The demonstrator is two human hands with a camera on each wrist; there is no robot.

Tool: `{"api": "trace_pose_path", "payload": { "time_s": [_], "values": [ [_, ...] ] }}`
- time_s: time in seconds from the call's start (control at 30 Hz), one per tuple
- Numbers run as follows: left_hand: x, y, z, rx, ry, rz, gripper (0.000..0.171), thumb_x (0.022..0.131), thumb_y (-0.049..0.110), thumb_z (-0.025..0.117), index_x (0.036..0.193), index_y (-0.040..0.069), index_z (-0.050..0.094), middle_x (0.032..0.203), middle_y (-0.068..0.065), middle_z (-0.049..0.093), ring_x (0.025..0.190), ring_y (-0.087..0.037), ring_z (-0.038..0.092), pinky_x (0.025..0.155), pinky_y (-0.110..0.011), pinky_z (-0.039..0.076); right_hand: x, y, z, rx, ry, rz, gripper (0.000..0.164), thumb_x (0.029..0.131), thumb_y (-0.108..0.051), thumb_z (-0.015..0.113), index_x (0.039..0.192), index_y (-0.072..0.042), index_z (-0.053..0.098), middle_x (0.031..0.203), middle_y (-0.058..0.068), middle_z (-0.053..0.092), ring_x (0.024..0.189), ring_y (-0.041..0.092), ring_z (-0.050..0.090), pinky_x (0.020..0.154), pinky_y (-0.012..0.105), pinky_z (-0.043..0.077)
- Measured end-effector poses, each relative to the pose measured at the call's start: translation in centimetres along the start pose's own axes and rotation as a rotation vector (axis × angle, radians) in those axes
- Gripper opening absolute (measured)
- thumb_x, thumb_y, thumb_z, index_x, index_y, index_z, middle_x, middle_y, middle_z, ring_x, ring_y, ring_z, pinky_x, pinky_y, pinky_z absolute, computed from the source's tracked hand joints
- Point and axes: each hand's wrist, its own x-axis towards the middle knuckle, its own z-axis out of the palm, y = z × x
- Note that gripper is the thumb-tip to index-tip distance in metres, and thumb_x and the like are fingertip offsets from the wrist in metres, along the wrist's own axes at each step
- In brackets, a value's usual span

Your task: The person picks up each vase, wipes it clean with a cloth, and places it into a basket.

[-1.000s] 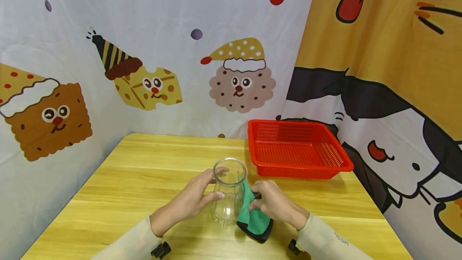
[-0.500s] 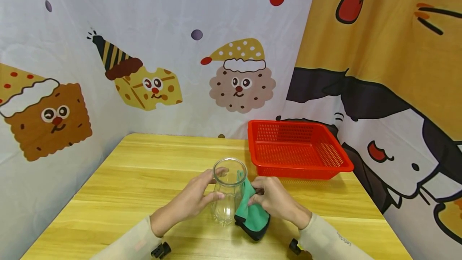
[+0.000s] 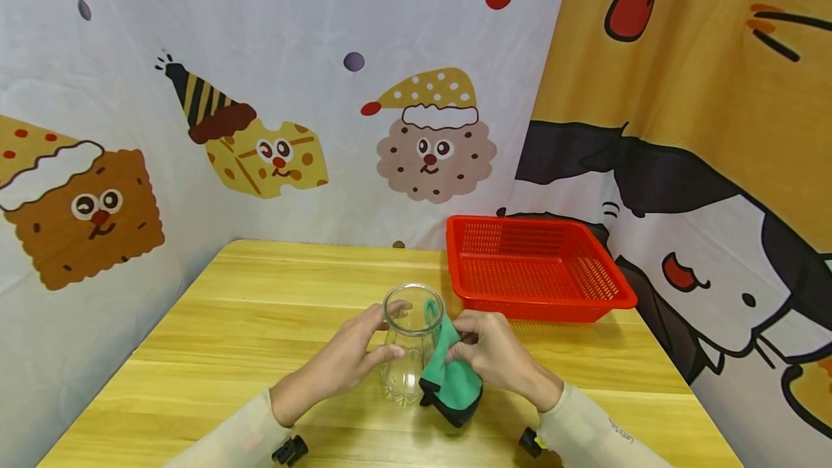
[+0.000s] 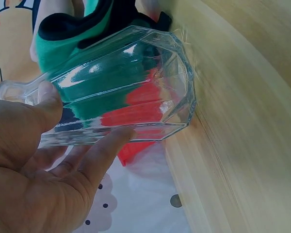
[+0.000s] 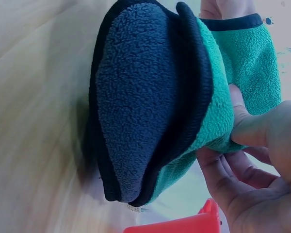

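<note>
A clear glass vase (image 3: 404, 378) with a wide round rim and faceted sides stands upright on the table. My left hand (image 3: 351, 352) holds it from the left, thumb in front and fingers behind, as the left wrist view also shows. A green cloth with a black edge (image 3: 463, 387) is bunched against the vase's right side. Its folded end shows a dark grey-blue underside (image 5: 136, 87) in the right wrist view. Between thumb and fingers my right hand (image 3: 490, 349) pinches the cloth's upper part, while the lower end hangs close over the tabletop.
Behind my right hand, a red plastic basket (image 3: 539, 309) with slotted walls sits at the table's back right. The light wooden table (image 3: 260, 309) meets a cartoon-printed curtain (image 3: 292, 35) at the back and the sides.
My right hand has moved slightly up and left with the cloth, whose upper end now reaches higher beside the vase's rim. The left hand and the vase stay in place.
</note>
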Motion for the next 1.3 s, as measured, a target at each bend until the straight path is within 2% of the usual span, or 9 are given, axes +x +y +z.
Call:
{"api": "trace_pose_path", "payload": {
  "time_s": [0.23,0.67,0.87,0.97,1.3],
  "values": [
    [0.1,0.0,0.0,-0.005,0.000,-0.014,0.067,0.109,0.018,0.082,0.169,0.008,0.055,0.166,-0.019,0.066,0.136,-0.046,0.075,0.116,-0.069,0.065,0.4,-0.5,-0.2,0.003,0.045,-0.025,0.020,0.092,0.001,0.096,0.103,-0.014,0.090,0.095,0.000,0.081,0.083,0.003,0.077,0.073,0.025,0.073],
    [0.1,-0.1,0.0,0.007,0.002,-0.005,0.068,0.109,0.018,0.082,0.170,0.009,0.054,0.165,-0.019,0.067,0.137,-0.045,0.075,0.116,-0.068,0.066,0.8,-1.8,-0.6,0.031,0.105,0.019,0.025,0.091,0.005,0.095,0.105,-0.015,0.090,0.098,-0.001,0.082,0.085,0.005,0.079,0.073,0.029,0.074],
    [0.1,-0.1,-0.1,0.008,-0.001,-0.008,0.066,0.109,0.018,0.081,0.170,0.010,0.055,0.165,-0.018,0.067,0.138,-0.045,0.074,0.116,-0.068,0.065,0.8,-1.9,-0.6,0.061,0.124,0.023,0.026,0.094,0.007,0.092,0.107,-0.015,0.090,0.100,0.009,0.083,0.087,0.006,0.079,0.074,0.029,0.075],
    [0.2,-0.1,-0.1,0.011,-0.003,-0.005,0.066,0.110,0.018,0.081,0.169,0.009,0.055,0.164,-0.019,0.067,0.140,-0.044,0.073,0.117,-0.065,0.066,0.8,-1.9,-0.6,0.069,0.137,0.025,0.026,0.094,0.007,0.091,0.108,-0.016,0.089,0.100,0.010,0.082,0.086,0.007,0.079,0.073,0.030,0.074],
    [0.2,-0.1,-0.1,0.024,0.001,0.000,0.066,0.110,0.023,0.081,0.169,0.008,0.056,0.164,-0.020,0.068,0.137,-0.044,0.076,0.117,-0.064,0.066,0.8,-1.9,-0.8,0.111,0.196,0.028,0.030,0.096,0.010,0.089,0.120,-0.009,0.090,0.107,0.006,0.086,0.094,0.010,0.084,0.080,0.029,0.076]
  ]
}}
